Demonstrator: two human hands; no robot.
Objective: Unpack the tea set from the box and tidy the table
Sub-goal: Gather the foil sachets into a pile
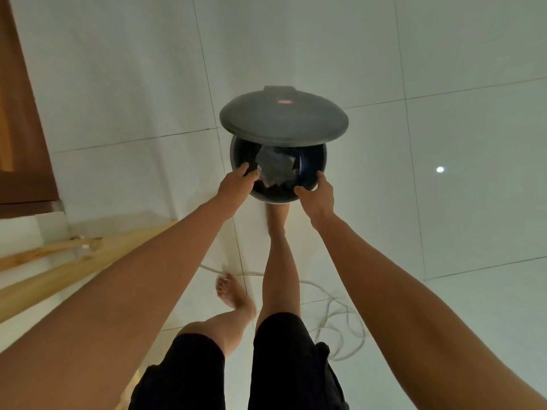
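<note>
A round dark pedal bin [322, 161] stands on the floor with its grey lid [281, 116] tipped up at the far side. A crumpled piece of grey wrapping [273, 168] lies in the bin's mouth. My left hand [236, 184] reaches over the left rim, fingers curled on the wrapping's left edge. At the near right rim my right hand [316, 196] is spread, thumb and forefinger apart, holding nothing. No tea set or box is in view.
My right foot [276, 220] is at the bin's base, and my left foot [233, 294] is lifted behind. A white cable [340, 327] loops on the pale tiled floor. Light wooden legs [59, 270] and a brown panel [17, 113] stand at the left.
</note>
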